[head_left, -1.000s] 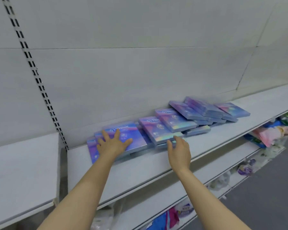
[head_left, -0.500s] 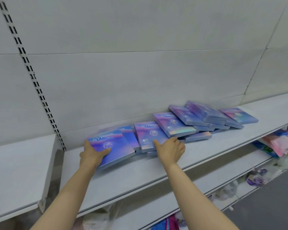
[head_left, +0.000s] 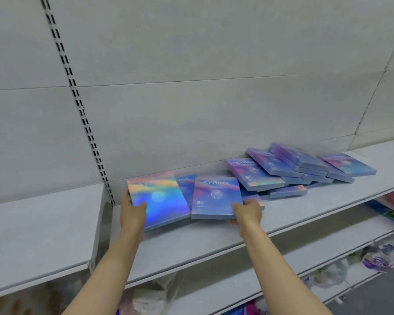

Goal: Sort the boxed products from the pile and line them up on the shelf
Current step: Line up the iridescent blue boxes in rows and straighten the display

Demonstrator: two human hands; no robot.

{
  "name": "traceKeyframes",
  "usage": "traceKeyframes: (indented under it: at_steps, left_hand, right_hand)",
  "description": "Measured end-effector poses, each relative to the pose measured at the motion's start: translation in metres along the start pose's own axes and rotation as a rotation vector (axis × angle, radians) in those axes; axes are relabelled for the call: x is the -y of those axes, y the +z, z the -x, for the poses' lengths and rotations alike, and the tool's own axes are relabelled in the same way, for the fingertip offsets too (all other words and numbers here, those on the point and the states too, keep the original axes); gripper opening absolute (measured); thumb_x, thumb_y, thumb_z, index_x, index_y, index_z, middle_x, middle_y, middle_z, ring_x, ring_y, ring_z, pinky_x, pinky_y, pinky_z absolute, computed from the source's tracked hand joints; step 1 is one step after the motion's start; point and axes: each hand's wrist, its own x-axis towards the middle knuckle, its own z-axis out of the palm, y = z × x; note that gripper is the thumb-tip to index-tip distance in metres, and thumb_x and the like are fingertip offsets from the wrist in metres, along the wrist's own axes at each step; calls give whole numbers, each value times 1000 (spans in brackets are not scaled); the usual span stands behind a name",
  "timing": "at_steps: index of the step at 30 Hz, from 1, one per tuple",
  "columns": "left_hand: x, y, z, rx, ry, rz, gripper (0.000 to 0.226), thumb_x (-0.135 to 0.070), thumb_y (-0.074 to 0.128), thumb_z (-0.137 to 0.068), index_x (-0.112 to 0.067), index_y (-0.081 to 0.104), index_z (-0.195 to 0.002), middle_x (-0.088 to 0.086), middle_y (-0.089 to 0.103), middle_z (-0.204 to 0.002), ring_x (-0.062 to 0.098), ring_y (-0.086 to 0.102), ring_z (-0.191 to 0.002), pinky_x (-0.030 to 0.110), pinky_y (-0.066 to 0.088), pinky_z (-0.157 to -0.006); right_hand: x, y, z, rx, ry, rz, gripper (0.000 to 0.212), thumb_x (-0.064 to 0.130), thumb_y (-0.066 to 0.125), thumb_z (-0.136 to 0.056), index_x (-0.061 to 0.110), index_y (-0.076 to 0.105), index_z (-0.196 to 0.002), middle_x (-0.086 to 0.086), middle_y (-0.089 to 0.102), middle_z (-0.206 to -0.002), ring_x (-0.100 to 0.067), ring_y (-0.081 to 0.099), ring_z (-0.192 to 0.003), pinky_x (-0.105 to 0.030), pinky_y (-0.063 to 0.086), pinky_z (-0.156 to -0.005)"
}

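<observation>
I've got L hand (head_left: 132,212) gripping holo box (head_left: 157,198), R hand (head_left: 248,212) gripping SYRINX box (head_left: 216,196) mid-frame; pile (head_left: 300,167) at right still unsorted, nothing lined up yet.

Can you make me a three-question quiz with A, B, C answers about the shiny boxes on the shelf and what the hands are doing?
1. Where is the box held by the left hand?
A. At the left end of the shelf, near the slotted wall rail
B. On the floor
C. At the far right of the pile

2. What colours are the boxes?
A. Red and black
B. Blue and purple with a rainbow shine
C. Plain brown

3. What is the right hand doing?
A. Hanging empty
B. Pointing at the wall
C. Gripping the lower right corner of the SYRINX box

Answers: 1 A, the shiny box sits leftmost, just right of the rail. 2 B, every box in the pile shows those tones. 3 C, the fingers wrap under that box's corner.
</observation>
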Motion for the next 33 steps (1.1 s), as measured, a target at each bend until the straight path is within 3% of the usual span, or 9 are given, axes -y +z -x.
traceKeyframes:
  at_steps: [3, 6, 9, 13, 20, 24, 26, 30, 33]
  left_hand:
    - [-22, -9, 16, -11, 86, 112, 60, 9, 47, -88, -23, 49, -139, 0, 64, -120, 16, 59, -98, 22, 48, -76]
    - [-37, -32, 22, -10, 180, 211, 57, 9, 47, -88, -22, 51, -135, 1, 66, -120, 16, 62, -99, 20, 49, -75]
    - [-48, -62, 28, -41, 229, 260, 55, 10, 47, -90, -27, 53, -129, 11, 67, -119, 19, 61, -90, 25, 50, -72]
    - [-60, -104, 42, -112, 238, 362, 44, 10, 46, -93, -14, 49, -130, 9, 66, -108, 5, 62, -65, 17, 52, -52]
    - [-57, -181, 33, -256, 179, 446, 44, 7, 49, -91, -17, 51, -128, -3, 66, -95, 8, 64, -71, 28, 52, -63]
    - [-55, -231, 19, -312, 188, 465, 40, 1, 51, -92, -18, 53, -127, -2, 66, -98, 5, 64, -73, 26, 52, -66]
    - [-53, -260, 9, -336, 201, 469, 38, 1, 51, -93, -17, 53, -126, -1, 66, -99, 5, 64, -72, 24, 52, -65]
    - [-48, -330, -19, -370, 214, 444, 38, 4, 50, -94, -16, 53, -125, -2, 65, -94, 5, 65, -72, 19, 53, -58]
    - [-43, -384, -46, -377, 203, 426, 40, 5, 49, -93, -14, 51, -128, 2, 64, -99, 10, 66, -77, 22, 54, -58]
  right_hand:
    - [-7, -9, 8, 52, 44, -162, 21, -3, 63, -83, 4, 63, -103, -13, 64, -92, -33, 62, -86, -51, 57, -78]
    - [-9, -9, 31, 173, -3, -392, 33, -9, 58, -87, 4, 57, -117, -14, 61, -101, -27, 59, -75, -30, 51, -55]
    - [-2, -4, 59, 276, -62, -573, 33, -11, 53, -90, 11, 50, -115, -12, 60, -96, -22, 58, -72, -31, 47, -61]
    - [9, 14, 94, 374, -130, -601, 33, -10, 51, -91, 15, 49, -112, -9, 62, -101, -20, 60, -77, -29, 45, -64]
    - [14, 60, 155, 504, -219, -593, 45, -14, 47, -89, 18, 56, -120, -2, 66, -99, -19, 63, -83, -30, 47, -70]
    - [18, 101, 188, 554, -259, -564, 45, -13, 49, -90, 22, 58, -116, -4, 64, -115, -28, 64, -101, -44, 51, -85]
    - [19, 130, 206, 559, -282, -574, 47, -15, 47, -89, 21, 58, -118, 0, 65, -112, -29, 63, -105, -46, 50, -87]
    - [19, 200, 252, 597, -277, -622, 50, -18, 45, -88, 21, 57, -116, -2, 68, -101, -26, 63, -96, -37, 51, -78]
    - [16, 252, 287, 603, -251, -617, 50, -17, 47, -87, 25, 60, -111, -5, 70, -98, -27, 64, -93, -41, 49, -82]
